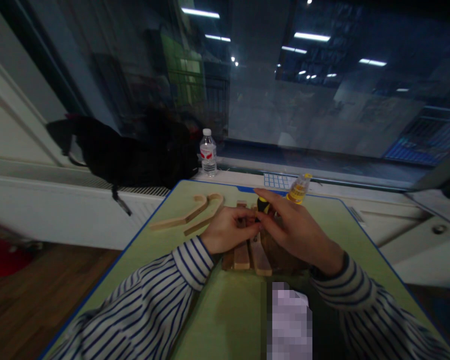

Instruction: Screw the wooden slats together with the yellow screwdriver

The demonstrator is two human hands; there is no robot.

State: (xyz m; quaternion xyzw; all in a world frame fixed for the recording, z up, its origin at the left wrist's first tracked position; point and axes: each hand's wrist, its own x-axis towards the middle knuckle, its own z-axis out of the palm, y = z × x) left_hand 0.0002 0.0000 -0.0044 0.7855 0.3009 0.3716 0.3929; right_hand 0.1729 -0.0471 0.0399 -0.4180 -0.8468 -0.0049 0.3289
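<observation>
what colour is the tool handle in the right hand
The tool handle is black and yellow; it shows in the head view.

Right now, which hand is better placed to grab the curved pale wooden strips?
Probably your left hand: it's nearer the strips, while your right hand holds a black and yellow handle.

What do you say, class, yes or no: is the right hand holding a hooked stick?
No, the right hand grips a black-and-yellow handle, while both hooked sticks lie on the table.
</observation>
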